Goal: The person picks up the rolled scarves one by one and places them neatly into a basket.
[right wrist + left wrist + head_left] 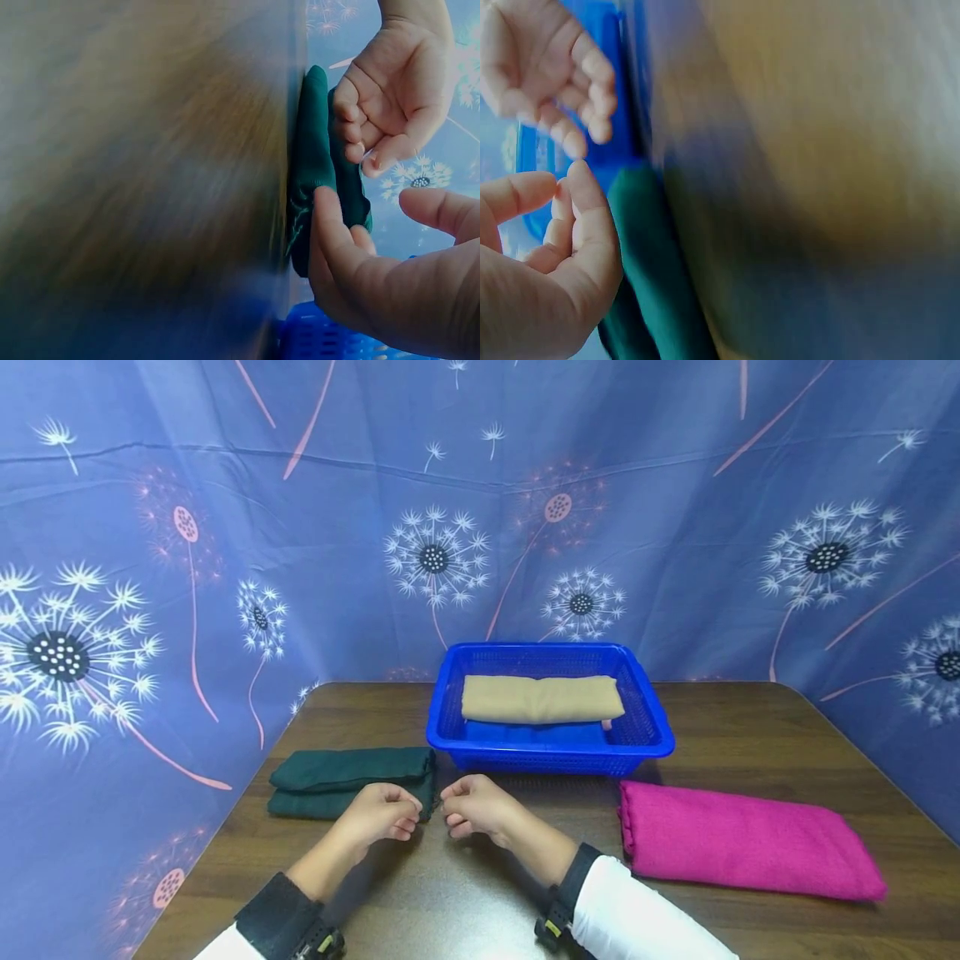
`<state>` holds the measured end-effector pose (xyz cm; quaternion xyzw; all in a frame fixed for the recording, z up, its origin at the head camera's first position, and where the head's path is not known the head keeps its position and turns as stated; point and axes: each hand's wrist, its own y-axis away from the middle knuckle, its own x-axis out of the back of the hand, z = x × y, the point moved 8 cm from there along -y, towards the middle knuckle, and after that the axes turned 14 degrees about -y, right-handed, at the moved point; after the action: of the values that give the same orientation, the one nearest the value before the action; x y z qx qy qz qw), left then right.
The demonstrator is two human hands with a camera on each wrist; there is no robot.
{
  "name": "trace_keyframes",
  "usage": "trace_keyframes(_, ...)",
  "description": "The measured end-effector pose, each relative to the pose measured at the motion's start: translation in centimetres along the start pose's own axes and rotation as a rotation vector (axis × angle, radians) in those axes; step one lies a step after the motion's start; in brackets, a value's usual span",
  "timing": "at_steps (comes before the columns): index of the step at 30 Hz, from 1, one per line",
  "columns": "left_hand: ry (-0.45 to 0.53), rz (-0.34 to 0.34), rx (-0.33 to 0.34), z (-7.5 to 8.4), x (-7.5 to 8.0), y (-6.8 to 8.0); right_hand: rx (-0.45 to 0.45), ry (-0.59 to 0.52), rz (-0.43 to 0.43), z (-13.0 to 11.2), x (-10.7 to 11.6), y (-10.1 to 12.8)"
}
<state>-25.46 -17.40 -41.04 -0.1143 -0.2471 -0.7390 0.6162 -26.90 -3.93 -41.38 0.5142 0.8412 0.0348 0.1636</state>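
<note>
A folded dark green cloth lies on the left of the table, a few threads fraying at its right end. My left hand is in front of that end, its fingers loosely bent and nothing visible between them. Facing it, my right hand has bent fingers too; in the right wrist view its thumb and fingers stand apart, holding nothing. Between the two hands is a small gap. Whether either hand touches the green cloth I cannot tell.
Behind the hands stands a blue plastic basket with a folded beige cloth and something blue inside. A folded magenta cloth lies on the right of the wooden table. A dandelion-print curtain hangs behind.
</note>
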Motion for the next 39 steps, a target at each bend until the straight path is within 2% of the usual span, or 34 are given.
trace_keyframes(6, 0.016, 0.083, 0.031, -0.9, 4.4, -0.2, -0.058, -0.086, 0.026, 0.4, -0.4, -0.9)
trace_keyframes(9, 0.020, 0.135, 0.035, -1.3, 7.4, -0.3, -0.077, -0.114, 0.044, 0.5, -0.4, -1.3)
trace_keyframes(14, -0.017, 0.261, 0.066, -2.5, 12.5, -0.3, -0.097, -0.133, 0.090, 0.6, -0.1, -2.0)
trace_keyframes(19, -0.125, 0.372, 0.124, -4.2, 16.0, -0.5, -0.115, -0.162, 0.139, 1.0, 0.1, -2.6)
trace_keyframes(23, -0.265, 0.505, 0.217, -5.9, 18.5, -0.4, -0.128, -0.182, 0.161, 1.2, 0.1, -3.0)
trace_keyframes(26, -0.345, 0.549, 0.276, -7.1, 19.8, -0.4, -0.139, -0.201, 0.173, 1.3, 0.1, -3.3)
trace_keyframes(27, -0.347, 0.543, 0.284, -7.5, 20.1, -0.6, -0.144, -0.213, 0.178, 1.3, 0.0, -3.3)
trace_keyframes(28, -0.338, 0.510, 0.288, -7.9, 20.1, -0.8, -0.148, -0.227, 0.181, 1.4, 0.0, -3.4)
trace_keyframes(34, -0.234, 0.139, 0.352, -9.9, 18.7, -2.1, -0.161, -0.293, 0.198, 1.3, -0.6, -4.3)
trace_keyframes(37, -0.213, 0.042, 0.398, -10.6, 18.4, -2.6, -0.179, -0.304, 0.235, 1.2, -0.8, -4.8)
trace_keyframes(39, -0.199, 0.011, 0.419, -11.0, 18.4, -2.8, -0.191, -0.318, 0.262, 1.2, -1.0, -5.1)
